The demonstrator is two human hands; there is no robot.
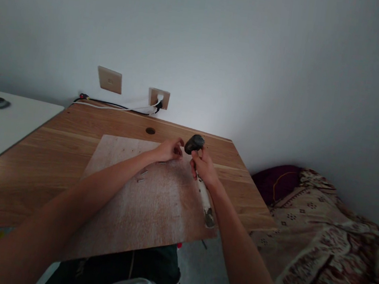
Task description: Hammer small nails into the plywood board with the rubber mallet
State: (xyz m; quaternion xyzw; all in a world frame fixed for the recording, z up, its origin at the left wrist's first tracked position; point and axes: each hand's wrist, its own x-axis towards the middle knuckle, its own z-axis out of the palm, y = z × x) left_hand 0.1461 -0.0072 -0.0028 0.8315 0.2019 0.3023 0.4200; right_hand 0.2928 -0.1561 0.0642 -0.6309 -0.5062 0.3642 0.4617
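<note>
Centre frame, over pale plywood board [140,209]: right hand [204,167] clenched on black-headed, pale-handled hammer [194,143]. Head just beside left hand [169,150], fingertips pinched narrow on something too small to tell. Risk: fingers struck if head lands off-line; loose small metal nails [141,176] probably jolted away.

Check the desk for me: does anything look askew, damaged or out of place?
The board overhangs the desk's near edge, slightly turned to it. Loose nails lie on it beside the left hand. The right hand grips the hammer close under its head, and the handle's butt end looks worn or chipped.
</note>
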